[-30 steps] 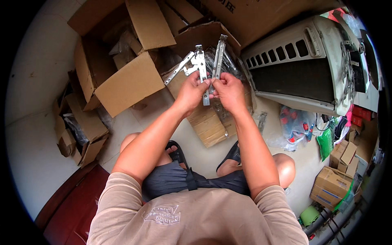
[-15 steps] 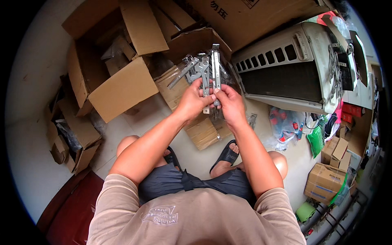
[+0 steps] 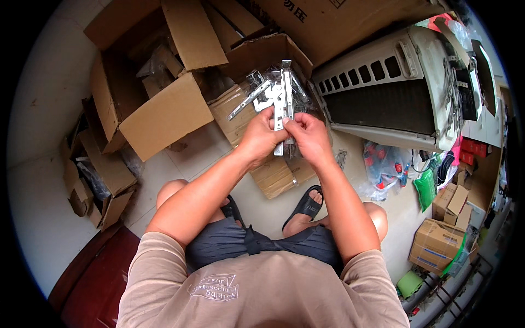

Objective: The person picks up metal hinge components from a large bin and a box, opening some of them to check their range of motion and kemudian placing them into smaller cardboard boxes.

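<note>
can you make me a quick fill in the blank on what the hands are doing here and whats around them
1. Both hands, left hand and right hand, hold a folding bracket made of ____.
2. The open boxes on the floor are made of ____.
3. The person's feet wear black ____.
4. The white air conditioner unit lies to the person's ____.

Missing words: metal; cardboard; sandals; right

Soft, even daylight filled the scene, leaving only faint shadows under the open cardboard box (image 3: 158,104) and the person's legs. The metal bracket (image 3: 284,101) caught small bright glints. Focus was sharp at centre; the fisheye lens bent straight edges and darkened the rim to a black circular border.
</note>
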`<state>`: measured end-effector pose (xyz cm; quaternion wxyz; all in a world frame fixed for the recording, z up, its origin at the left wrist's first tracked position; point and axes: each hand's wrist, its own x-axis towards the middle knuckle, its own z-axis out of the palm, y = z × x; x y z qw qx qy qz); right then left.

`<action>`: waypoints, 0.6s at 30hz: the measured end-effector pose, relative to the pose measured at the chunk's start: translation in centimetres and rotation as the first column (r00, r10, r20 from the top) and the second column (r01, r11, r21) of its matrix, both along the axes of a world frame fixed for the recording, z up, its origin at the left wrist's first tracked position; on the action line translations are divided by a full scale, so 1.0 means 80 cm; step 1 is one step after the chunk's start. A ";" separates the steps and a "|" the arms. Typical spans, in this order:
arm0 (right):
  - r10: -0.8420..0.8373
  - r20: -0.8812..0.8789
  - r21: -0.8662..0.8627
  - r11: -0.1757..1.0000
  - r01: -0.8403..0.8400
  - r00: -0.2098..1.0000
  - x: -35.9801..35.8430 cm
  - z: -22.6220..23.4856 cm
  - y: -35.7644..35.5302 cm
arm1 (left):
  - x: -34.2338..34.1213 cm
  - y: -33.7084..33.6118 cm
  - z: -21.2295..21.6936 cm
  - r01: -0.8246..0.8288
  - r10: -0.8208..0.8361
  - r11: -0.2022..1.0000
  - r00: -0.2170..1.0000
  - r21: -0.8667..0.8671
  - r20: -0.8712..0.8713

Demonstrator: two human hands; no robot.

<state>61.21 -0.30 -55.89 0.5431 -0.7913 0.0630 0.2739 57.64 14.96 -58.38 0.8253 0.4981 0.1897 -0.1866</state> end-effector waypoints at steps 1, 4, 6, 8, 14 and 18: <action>0.067 0.030 -0.129 0.990 -0.062 0.997 0.004 0.011 0.002 | -0.002 -0.001 -0.004 -0.007 0.007 1.000 1.000 -0.001 -0.004; 0.195 0.088 -0.320 0.934 -0.158 0.977 0.010 0.016 -0.004 | -0.008 -0.003 -0.012 0.004 -0.007 0.997 0.999 -0.080 -0.041; 0.292 0.150 -0.388 0.896 -0.215 0.945 0.009 0.015 -0.011 | -0.012 -0.004 -0.014 0.003 -0.019 0.984 0.996 -0.176 -0.091; 0.353 0.172 -0.415 0.873 -0.257 0.920 0.007 0.016 -0.015 | -0.014 -0.004 -0.014 0.015 -0.053 0.970 0.987 -0.241 -0.151; 0.451 0.135 -0.457 0.818 -0.349 0.882 0.012 0.032 -0.040 | -0.019 0.013 -0.016 0.091 -0.165 0.933 0.968 -0.349 -0.188; 0.435 0.071 -0.447 0.818 -0.361 0.897 0.029 0.057 -0.076 | -0.013 0.032 0.003 0.155 -0.212 0.948 0.959 -0.279 -0.188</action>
